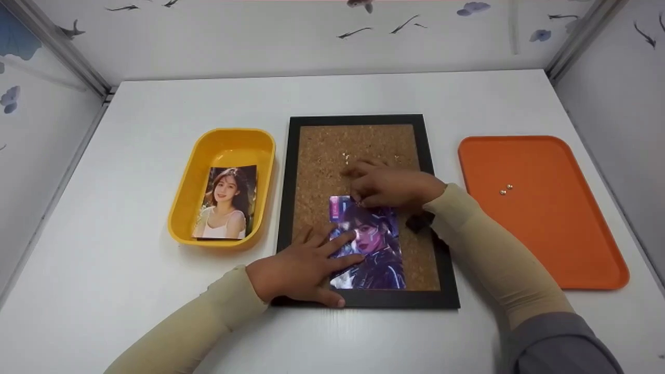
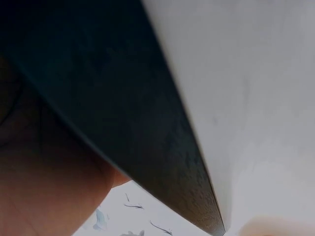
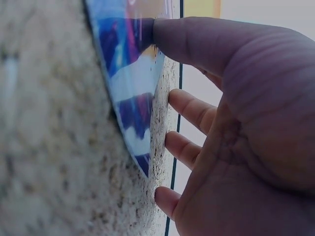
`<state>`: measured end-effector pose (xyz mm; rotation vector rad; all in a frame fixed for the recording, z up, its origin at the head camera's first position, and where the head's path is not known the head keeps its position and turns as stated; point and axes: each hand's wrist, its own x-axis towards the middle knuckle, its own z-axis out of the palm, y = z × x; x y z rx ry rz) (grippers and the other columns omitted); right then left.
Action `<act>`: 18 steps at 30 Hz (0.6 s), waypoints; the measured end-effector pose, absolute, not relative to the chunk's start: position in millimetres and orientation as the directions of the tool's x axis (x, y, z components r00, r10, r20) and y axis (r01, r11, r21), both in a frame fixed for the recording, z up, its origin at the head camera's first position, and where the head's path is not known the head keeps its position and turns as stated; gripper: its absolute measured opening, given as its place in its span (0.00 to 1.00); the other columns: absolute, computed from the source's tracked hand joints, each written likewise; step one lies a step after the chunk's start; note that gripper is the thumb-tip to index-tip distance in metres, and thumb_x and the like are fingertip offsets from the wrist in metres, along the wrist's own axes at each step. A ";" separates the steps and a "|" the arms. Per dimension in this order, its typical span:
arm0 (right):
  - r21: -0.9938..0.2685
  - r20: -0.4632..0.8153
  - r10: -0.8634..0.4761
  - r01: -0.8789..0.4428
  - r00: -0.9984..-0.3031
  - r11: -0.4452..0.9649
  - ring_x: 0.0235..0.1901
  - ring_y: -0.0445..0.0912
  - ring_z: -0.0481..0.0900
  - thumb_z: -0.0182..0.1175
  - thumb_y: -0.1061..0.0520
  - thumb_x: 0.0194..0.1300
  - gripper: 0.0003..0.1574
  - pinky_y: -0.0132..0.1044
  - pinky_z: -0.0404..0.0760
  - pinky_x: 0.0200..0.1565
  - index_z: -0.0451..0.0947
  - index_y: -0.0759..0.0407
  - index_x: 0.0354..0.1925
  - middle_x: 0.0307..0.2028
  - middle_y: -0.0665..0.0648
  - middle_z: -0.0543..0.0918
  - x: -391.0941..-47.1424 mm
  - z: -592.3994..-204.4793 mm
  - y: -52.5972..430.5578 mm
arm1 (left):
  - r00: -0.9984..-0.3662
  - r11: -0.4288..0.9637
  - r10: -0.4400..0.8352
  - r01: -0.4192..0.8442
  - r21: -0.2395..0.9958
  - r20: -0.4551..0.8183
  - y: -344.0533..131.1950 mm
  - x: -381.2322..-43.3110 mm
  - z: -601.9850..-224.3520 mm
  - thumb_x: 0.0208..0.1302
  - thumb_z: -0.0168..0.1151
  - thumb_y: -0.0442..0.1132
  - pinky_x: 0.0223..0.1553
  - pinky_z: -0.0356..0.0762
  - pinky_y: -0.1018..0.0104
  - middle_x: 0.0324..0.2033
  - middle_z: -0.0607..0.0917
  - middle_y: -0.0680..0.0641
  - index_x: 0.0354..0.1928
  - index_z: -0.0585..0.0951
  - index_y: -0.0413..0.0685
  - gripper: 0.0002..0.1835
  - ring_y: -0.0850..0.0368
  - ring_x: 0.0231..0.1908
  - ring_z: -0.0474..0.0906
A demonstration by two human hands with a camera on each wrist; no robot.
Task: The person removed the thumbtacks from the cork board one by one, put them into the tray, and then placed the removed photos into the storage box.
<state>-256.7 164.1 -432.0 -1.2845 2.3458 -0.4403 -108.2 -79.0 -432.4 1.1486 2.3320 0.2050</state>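
Observation:
A glossy purple-blue picture card [image 1: 371, 267] of a person in neon lights lies on a cork board [image 1: 324, 171] with a black frame [image 1: 358, 298]. My left hand [image 1: 306, 262] rests on the card's left side with fingers spread, its thumb on the bottom frame. At the card's top edge is my right hand [image 1: 387, 185]. Its thumb [image 3: 184, 42] presses on the card in the right wrist view, while three fingers stand spread at the cork; the forefinger is hidden. I cannot tell whether a small pin sits under the thumb. The left wrist view shows mostly the dark frame edge [image 2: 123, 108].
A yellow tray [image 1: 208, 143] to the left holds a portrait photo [image 1: 226, 205]. On the orange tray [image 1: 550, 239] at right lie two small shiny beads or pins [image 1: 506, 189]. Printed wall panels [image 1: 291, 41] enclose the white table [image 1: 208, 104].

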 end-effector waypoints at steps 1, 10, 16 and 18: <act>-0.468 -0.216 -0.850 -0.713 -0.480 0.522 0.75 0.54 0.45 0.59 0.49 0.72 0.06 0.72 0.42 0.67 0.78 0.40 0.34 0.74 0.47 0.59 -256.8 -432.0 164.0 | -0.499 0.628 0.773 0.690 0.359 -0.392 -79.1 -108.4 -432.4 0.61 0.51 0.75 0.69 0.30 0.34 0.78 0.34 0.54 0.77 0.44 0.80 0.47 0.42 0.75 0.25; -0.479 -0.207 -0.855 -0.713 -0.475 0.512 0.75 0.53 0.46 0.60 0.50 0.71 0.06 0.71 0.42 0.67 0.78 0.41 0.34 0.73 0.48 0.59 -257.1 -432.1 164.0 | -0.500 0.626 0.775 0.688 0.366 -0.386 -79.6 -108.4 -432.1 0.61 0.52 0.75 0.69 0.30 0.34 0.78 0.34 0.54 0.77 0.44 0.80 0.46 0.41 0.75 0.25; -0.488 -0.200 -0.857 -0.710 -0.476 0.508 0.75 0.53 0.45 0.60 0.51 0.71 0.07 0.72 0.42 0.67 0.78 0.41 0.33 0.74 0.48 0.59 -257.6 -432.8 164.3 | -0.502 0.624 0.777 0.695 0.357 -0.381 -79.6 -108.1 -432.5 0.61 0.51 0.75 0.70 0.30 0.34 0.78 0.35 0.53 0.77 0.44 0.79 0.47 0.41 0.75 0.26; -0.489 -0.200 -0.859 -0.712 -0.471 0.504 0.75 0.53 0.45 0.60 0.51 0.70 0.07 0.72 0.42 0.67 0.78 0.41 0.33 0.74 0.48 0.59 -257.8 -433.0 164.2 | -0.503 0.626 0.775 0.695 0.354 -0.381 -79.6 -107.9 -432.5 0.61 0.51 0.75 0.70 0.30 0.34 0.78 0.35 0.53 0.77 0.44 0.79 0.47 0.41 0.75 0.26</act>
